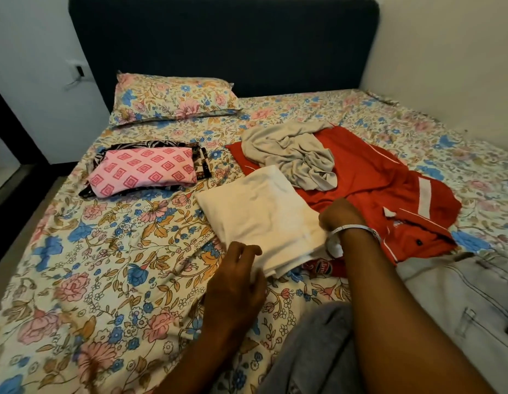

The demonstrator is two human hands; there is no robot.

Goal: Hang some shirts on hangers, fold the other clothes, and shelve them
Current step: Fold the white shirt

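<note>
A folded white garment lies in the middle of the floral bed. My left hand pinches its near corner. My right hand, with a bracelet on the wrist, grips its right edge with curled fingers. Behind it a red polo shirt is spread out, and a crumpled beige garment lies on top of that. At the left a folded pink patterned cloth rests on a dark patterned piece. Pale jeans lie at the right near me.
A floral pillow sits at the head of the bed against the dark headboard. A grey garment lies near my arms. The bed's left edge drops to a dark floor. A white wall runs along the right.
</note>
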